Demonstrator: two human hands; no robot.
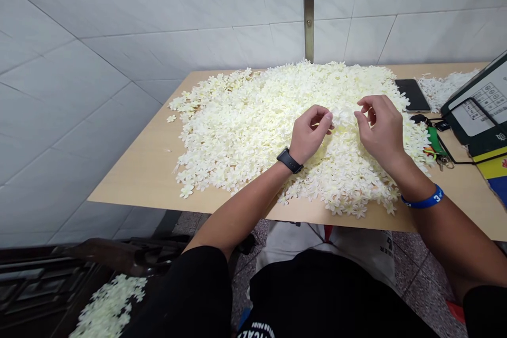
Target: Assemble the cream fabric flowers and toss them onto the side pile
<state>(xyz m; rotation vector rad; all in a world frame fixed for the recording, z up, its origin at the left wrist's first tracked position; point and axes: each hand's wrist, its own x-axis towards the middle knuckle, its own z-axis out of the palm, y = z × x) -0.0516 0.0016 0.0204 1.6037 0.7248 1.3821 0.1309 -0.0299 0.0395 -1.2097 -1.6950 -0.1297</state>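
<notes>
A broad heap of cream-white artificial flowers [237, 127] covers the middle of the table. My left hand [311, 134], with a black watch on its wrist, is pinched over the heap. At its thumb and fingertips is a white artificial flower [337, 115], partly lost against the pile. To the right, my right hand [381, 125] is held above the flowers with a blue band on the wrist. Its curled forefinger and thumb are apart, with a gap between them and no object visible there.
A dark phone [412, 95] lies right of the heap, by a pile of small white pieces [447, 87]. Keys with a green holder [435, 142] and a dark green box [479, 111] are at the right. More flowers [111, 306] lie on dark wooden furniture, lower left. A tiled wall [245, 0] borders the table [134, 174].
</notes>
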